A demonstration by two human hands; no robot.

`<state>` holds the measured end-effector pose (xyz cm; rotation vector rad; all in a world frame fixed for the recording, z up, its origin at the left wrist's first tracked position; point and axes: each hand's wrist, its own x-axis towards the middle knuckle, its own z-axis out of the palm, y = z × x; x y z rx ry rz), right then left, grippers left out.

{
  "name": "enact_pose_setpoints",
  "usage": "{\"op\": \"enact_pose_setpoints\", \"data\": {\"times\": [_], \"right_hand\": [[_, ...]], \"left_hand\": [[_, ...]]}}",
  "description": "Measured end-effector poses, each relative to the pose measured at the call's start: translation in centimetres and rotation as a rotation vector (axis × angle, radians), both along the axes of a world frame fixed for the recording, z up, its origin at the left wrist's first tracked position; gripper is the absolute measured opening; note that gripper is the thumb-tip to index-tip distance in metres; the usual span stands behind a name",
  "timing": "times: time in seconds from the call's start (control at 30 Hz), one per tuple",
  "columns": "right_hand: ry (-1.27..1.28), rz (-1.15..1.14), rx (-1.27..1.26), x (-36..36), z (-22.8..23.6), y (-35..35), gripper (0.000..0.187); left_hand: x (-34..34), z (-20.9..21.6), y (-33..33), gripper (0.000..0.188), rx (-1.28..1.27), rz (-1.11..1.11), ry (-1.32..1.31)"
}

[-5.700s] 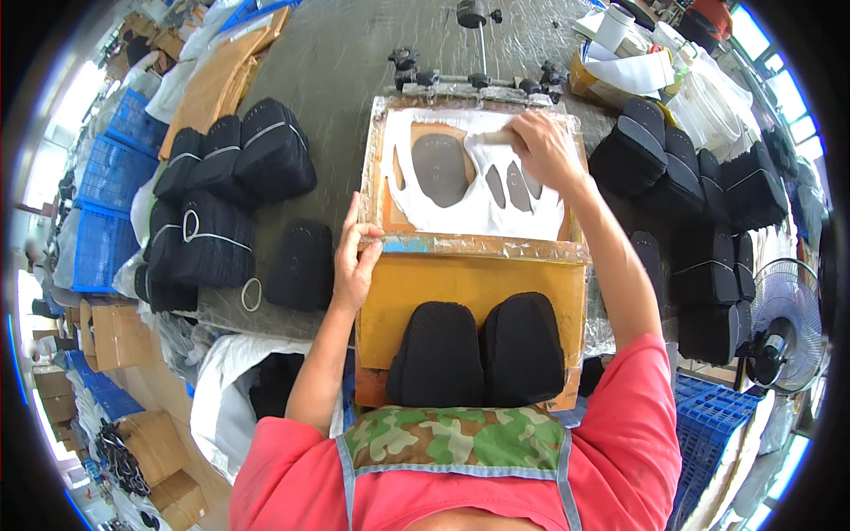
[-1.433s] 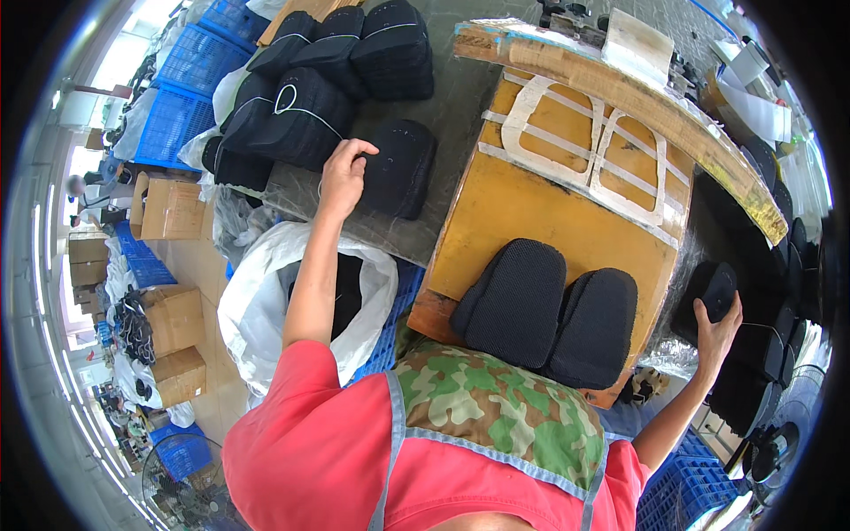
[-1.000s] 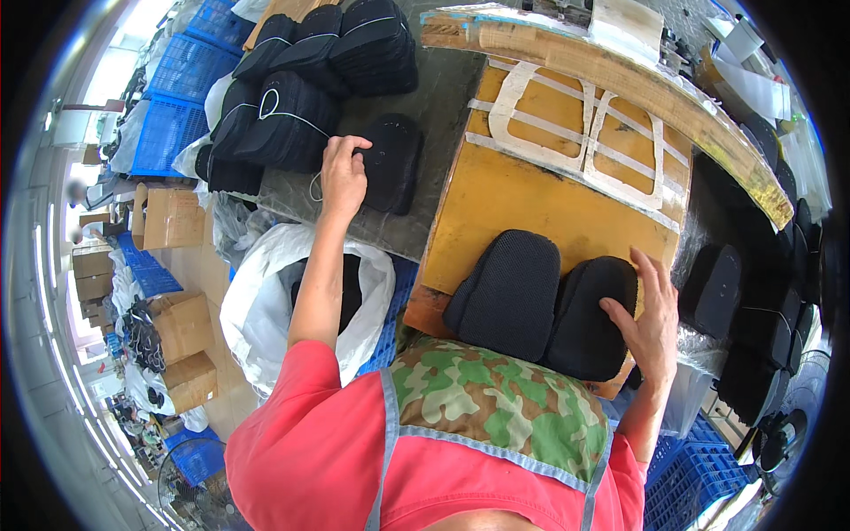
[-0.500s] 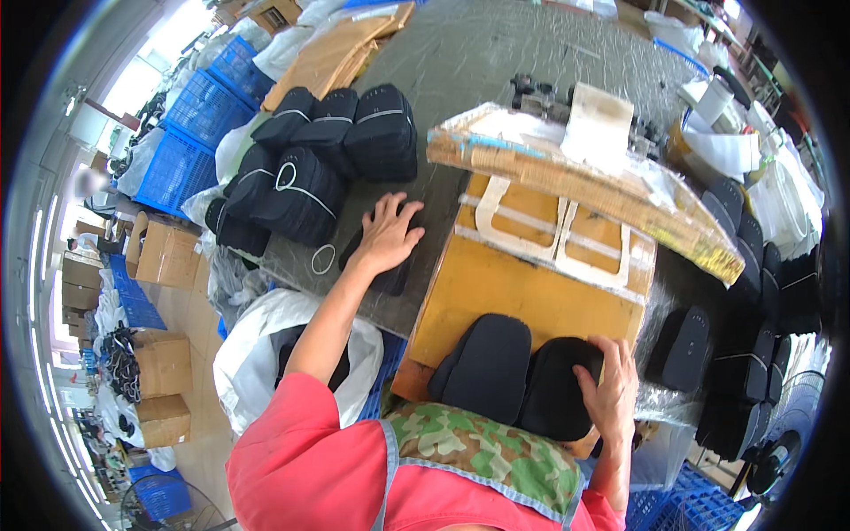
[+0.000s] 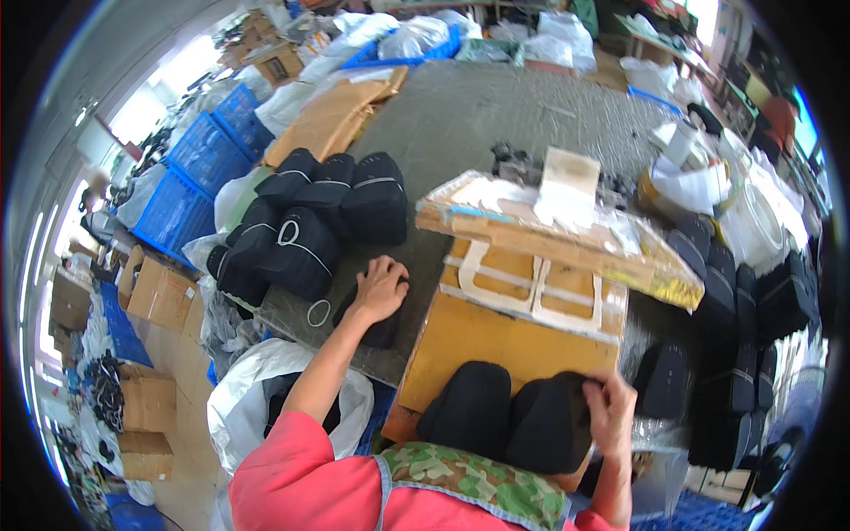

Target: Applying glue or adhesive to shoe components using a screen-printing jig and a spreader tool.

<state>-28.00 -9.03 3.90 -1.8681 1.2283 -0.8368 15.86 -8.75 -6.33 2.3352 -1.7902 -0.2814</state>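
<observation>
My left hand (image 5: 381,290) rests over a black fabric piece (image 5: 382,329) on the table, its fingers a little bent and slightly apart. Most of that piece is hidden under the hand. My right hand (image 5: 611,414) pinches the upper right edge of a rounded black fabric piece (image 5: 547,425), which lies at the near end of a yellow board (image 5: 487,336). Left of it on the board lies another black piece (image 5: 465,403) of like shape. Across the board's far part are white frame-shaped strips (image 5: 540,305), under a raised wooden plate (image 5: 549,234).
Banded stacks of black pieces (image 5: 305,252) stand at the left, with a white ring band (image 5: 319,312) beside them. More stacks (image 5: 722,389) and a loose black piece (image 5: 662,380) are at the right. A white bag (image 5: 239,398) hangs open below the table's left edge.
The whole view has tilted up, so things sit lower in it. My right hand has closed on the right piece's edge. My left hand stays on its piece, fingers less spread.
</observation>
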Motion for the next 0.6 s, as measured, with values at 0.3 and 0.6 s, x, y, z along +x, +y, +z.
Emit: {"op": "enact_pose_setpoints", "data": {"times": [0.3, 0.6], "right_hand": [[-0.023, -0.082, -0.075, 1.0, -8.4, -16.2, 0.021], [0.27, -0.025, -0.623, 6.8, -11.8, -23.2, 0.034]], "left_hand": [[-4.8, 6.9, 1.5, 0.033, -0.235, -0.339, 0.259], [-14.4, 8.1, 7.2, 0.051, -0.047, -0.607, 0.353]]}}
